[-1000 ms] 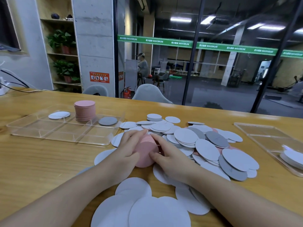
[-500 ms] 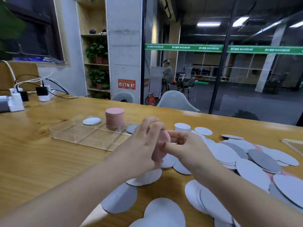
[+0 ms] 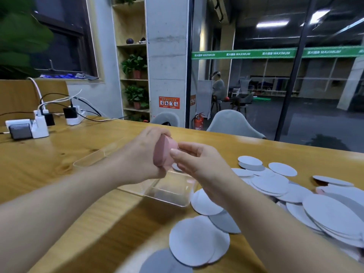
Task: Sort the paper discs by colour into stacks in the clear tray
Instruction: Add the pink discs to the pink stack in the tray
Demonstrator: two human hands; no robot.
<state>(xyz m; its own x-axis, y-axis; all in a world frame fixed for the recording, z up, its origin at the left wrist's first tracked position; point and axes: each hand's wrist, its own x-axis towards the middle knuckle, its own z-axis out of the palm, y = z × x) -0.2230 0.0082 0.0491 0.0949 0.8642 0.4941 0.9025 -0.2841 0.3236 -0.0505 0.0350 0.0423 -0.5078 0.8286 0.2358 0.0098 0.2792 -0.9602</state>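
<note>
The left hand (image 3: pixel 143 154) is curled round a small bundle of pink paper discs (image 3: pixel 163 154), held on edge above the shallow clear plastic tray (image 3: pixel 171 194), while the right hand (image 3: pixel 199 164) pinches the bundle's near face with thumb and fingertips. The tray lies directly beneath and just beyond both hands, its long side running away to the left, so the left hand is the nearer one for setting the bundle down. How many discs the bundle holds I cannot tell; the motion blur hides its edges. On the wooden table (image 3: pixel 49 164), the loose white and grey paper discs (image 3: pixel 275 184) spread to the right, at least a dozen, overlapping too much for a firm count.
</note>
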